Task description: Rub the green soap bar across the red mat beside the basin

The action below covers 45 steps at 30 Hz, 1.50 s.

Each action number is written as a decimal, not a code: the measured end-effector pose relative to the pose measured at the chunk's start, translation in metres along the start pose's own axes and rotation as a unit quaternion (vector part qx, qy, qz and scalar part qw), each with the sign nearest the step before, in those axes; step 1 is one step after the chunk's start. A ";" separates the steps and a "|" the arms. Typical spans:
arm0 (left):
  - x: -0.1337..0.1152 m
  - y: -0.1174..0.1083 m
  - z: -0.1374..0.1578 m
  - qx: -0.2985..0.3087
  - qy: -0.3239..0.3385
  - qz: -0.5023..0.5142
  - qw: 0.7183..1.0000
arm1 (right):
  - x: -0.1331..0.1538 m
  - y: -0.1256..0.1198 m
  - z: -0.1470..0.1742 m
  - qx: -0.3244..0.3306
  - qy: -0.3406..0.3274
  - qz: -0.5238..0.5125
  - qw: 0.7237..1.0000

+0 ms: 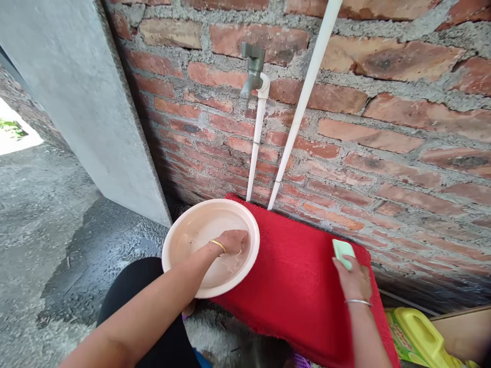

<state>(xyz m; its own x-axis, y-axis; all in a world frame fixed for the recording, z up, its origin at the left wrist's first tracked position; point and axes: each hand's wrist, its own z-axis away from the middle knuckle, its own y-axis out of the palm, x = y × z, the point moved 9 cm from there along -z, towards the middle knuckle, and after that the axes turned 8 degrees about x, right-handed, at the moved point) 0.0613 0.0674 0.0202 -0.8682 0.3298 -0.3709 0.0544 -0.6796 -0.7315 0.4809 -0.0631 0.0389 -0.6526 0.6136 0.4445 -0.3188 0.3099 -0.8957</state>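
A pale pink basin [249, 266] holds shallow water and stands at the left end of a slab covered with wet red cloth [291, 276]. My left hand [232, 241], with a gold bangle at the wrist, is down inside the basin near its right wall. Its fingers are curled together; whatever they hold, if anything, is hidden. Over the right end of the red cloth, my right hand [355, 281] grips a pale green bar of soap [344, 251] between thumb and fingers. A silver bangle circles that wrist.
A brick wall [345, 143] rises behind the slab, with a metal tap [253, 71] on a white pipe [256, 143] above the basin. Another white pipe [303, 112] slants beside it. A grey upright slab [88, 102] stands left; a yellow jug [418, 335] lies low right.
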 end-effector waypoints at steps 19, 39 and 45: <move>0.005 0.002 -0.002 -0.008 -0.001 0.001 1.000 | 0.133 0.076 0.086 0.069 -0.252 0.033 0.965; 0.005 0.003 -0.002 -0.017 0.004 -0.001 1.000 | 0.235 0.105 0.077 0.097 -0.281 0.017 0.955; 0.004 0.003 -0.003 -0.011 0.008 -0.007 1.000 | 0.142 0.062 0.028 0.076 -0.204 0.041 0.975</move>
<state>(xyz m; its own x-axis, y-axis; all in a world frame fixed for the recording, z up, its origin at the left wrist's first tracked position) 0.0591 0.0682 0.0148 -0.8606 0.3494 -0.3705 0.0542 -0.6604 -0.7489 0.3495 0.0231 0.0468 -0.8897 0.2816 0.3594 -0.3320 0.1411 -0.9326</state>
